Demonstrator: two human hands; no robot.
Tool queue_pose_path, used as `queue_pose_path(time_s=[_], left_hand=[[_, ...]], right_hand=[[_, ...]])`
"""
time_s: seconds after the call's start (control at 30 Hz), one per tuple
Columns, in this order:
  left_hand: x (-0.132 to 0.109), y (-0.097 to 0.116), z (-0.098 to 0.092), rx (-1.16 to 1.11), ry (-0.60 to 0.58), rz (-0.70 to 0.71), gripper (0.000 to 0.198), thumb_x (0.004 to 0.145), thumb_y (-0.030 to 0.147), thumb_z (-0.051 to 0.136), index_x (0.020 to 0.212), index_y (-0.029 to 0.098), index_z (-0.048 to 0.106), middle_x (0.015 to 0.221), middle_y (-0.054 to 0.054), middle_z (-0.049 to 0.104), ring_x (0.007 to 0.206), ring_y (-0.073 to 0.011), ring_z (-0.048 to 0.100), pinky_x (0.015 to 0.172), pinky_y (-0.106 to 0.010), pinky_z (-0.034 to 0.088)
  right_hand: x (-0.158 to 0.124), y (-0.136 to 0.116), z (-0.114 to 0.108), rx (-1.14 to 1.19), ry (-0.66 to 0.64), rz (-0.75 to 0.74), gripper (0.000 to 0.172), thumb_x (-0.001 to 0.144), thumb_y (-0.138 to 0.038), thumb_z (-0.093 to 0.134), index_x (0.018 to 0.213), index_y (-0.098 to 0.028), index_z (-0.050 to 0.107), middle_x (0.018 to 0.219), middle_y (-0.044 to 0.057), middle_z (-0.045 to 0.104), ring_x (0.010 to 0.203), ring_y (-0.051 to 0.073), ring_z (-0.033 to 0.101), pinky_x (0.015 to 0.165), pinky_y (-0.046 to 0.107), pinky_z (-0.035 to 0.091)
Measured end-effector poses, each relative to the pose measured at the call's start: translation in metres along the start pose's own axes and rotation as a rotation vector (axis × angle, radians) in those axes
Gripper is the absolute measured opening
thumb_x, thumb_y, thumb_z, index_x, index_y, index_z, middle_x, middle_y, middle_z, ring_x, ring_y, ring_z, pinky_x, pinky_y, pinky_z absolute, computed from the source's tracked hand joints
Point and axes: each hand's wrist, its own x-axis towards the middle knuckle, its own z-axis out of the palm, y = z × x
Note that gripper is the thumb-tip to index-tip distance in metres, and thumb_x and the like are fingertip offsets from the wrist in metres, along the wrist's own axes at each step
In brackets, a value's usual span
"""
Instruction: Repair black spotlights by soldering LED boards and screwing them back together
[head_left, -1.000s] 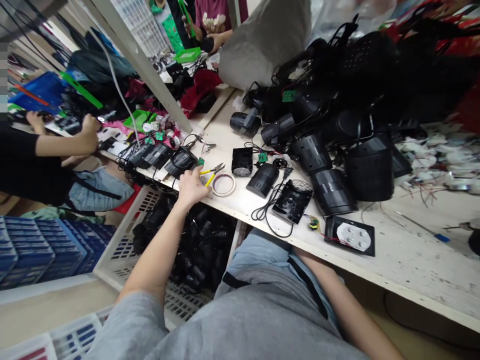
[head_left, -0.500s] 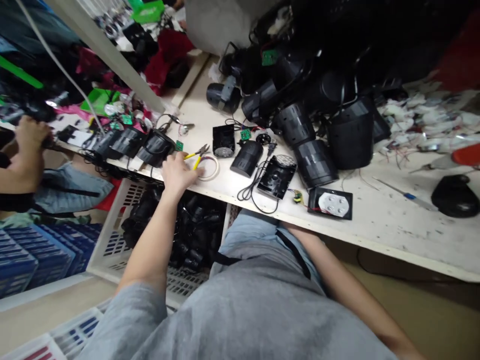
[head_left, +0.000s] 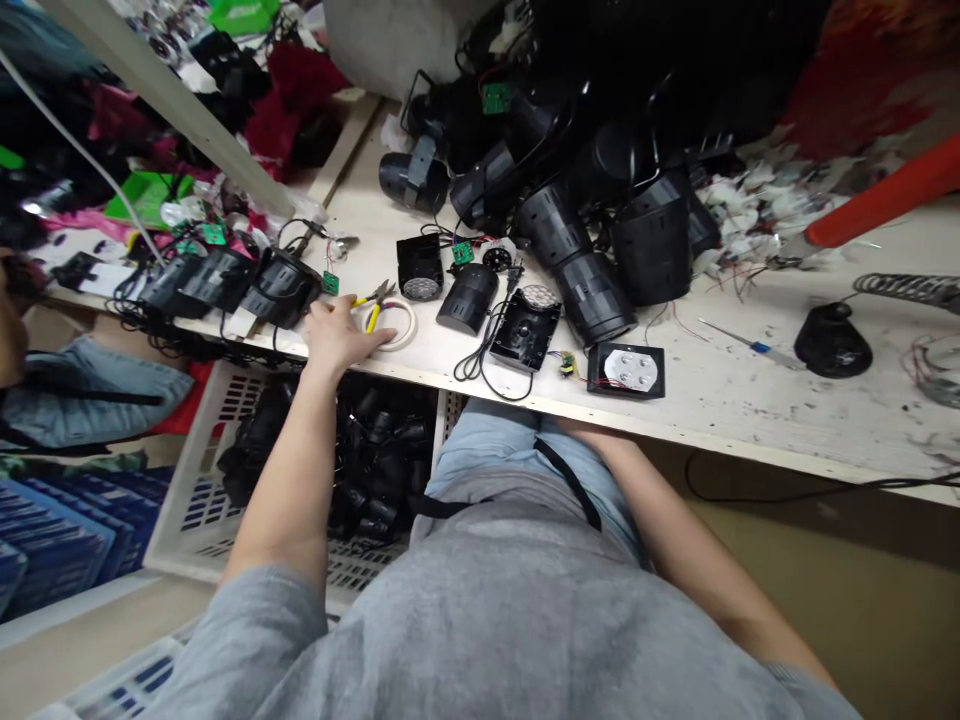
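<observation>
My left hand (head_left: 339, 335) rests on the bench's front edge, fingers bent down over small parts beside a white tape ring (head_left: 396, 322) and yellow-handled cutters (head_left: 373, 298). What the fingers hold, if anything, is hidden. A small green circuit board (head_left: 330, 282) lies just beyond the hand. My right hand is out of sight; only its forearm (head_left: 675, 545) shows, running under the bench edge. In front of me lie a black cylinder housing (head_left: 466, 297), an open black lamp body (head_left: 526, 327) with a cord, and a black square plate (head_left: 626, 370) with white LEDs.
A heap of black lamp housings (head_left: 592, 220) covers the back of the bench (head_left: 787, 420). A soldering stand (head_left: 832, 340) and a screwdriver (head_left: 739, 338) lie to the right. A white crate (head_left: 195, 500) of black parts stands under the bench. Another person's leg (head_left: 82, 385) is at the left.
The view has tilted down and swung right, so the bench's right side shows. My left hand has settled lower on the bench edge beside the tape ring, away from the cutters.
</observation>
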Motion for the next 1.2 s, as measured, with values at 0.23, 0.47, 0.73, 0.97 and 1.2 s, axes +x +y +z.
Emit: queue_pose_path(time_s=[0.23, 0.47, 0.73, 0.97, 1.2], left_hand=[[-0.017, -0.006, -0.01, -0.144, 0.179, 0.121, 0.08, 0.071, 0.049, 0.084, 0.139, 0.021, 0.054, 0.143, -0.017, 0.041, 0.139, -0.041, 0.042, 0.119, -0.053, 0.037], [-0.055, -0.002, -0.016, -0.378, 0.433, 0.408, 0.063, 0.078, 0.053, 0.081, 0.129, 0.022, 0.061, 0.132, -0.01, 0.049, 0.13, -0.0374, 0.049, 0.114, -0.058, 0.042], [-0.098, 0.081, 0.017, -0.506, 0.388, 0.741, 0.047, 0.086, 0.042, 0.075, 0.127, 0.023, 0.063, 0.125, -0.013, 0.056, 0.12, -0.0315, 0.057, 0.104, -0.049, 0.052], [-0.119, 0.138, 0.036, -0.553, 0.279, 0.959, 0.036, 0.093, 0.036, 0.067, 0.125, 0.019, 0.062, 0.123, -0.013, 0.057, 0.115, -0.027, 0.061, 0.1, -0.044, 0.055], [-0.125, 0.178, 0.022, -0.597, 0.253, 1.038, 0.021, 0.094, 0.026, 0.066, 0.114, 0.02, 0.066, 0.109, -0.009, 0.067, 0.102, -0.0232, 0.065, 0.089, -0.038, 0.057]], right_hand=[[-0.031, 0.012, 0.001, 0.124, -0.155, 0.12, 0.031, 0.093, -0.046, 0.065, 0.11, -0.021, 0.069, 0.108, 0.009, 0.07, 0.102, 0.023, 0.066, 0.096, 0.044, 0.055], [-0.109, -0.02, -0.046, 0.348, -0.226, 0.301, 0.053, 0.078, -0.073, 0.066, 0.076, -0.02, 0.065, 0.058, -0.002, 0.055, 0.052, 0.013, 0.051, 0.05, 0.027, 0.045], [-0.1, -0.009, -0.141, -0.237, 0.65, 0.085, 0.021, 0.092, -0.041, 0.067, 0.095, -0.02, 0.068, 0.078, 0.004, 0.066, 0.063, 0.014, 0.059, 0.059, 0.027, 0.049], [-0.08, 0.03, -0.146, -0.576, 0.612, -0.096, 0.015, 0.097, -0.028, 0.061, 0.088, -0.019, 0.07, 0.077, 0.006, 0.071, 0.067, 0.016, 0.063, 0.061, 0.029, 0.044], [-0.087, 0.028, -0.154, -0.423, 0.585, -0.016, 0.017, 0.097, -0.035, 0.061, 0.089, -0.021, 0.067, 0.081, 0.005, 0.07, 0.069, 0.016, 0.065, 0.065, 0.028, 0.053]])
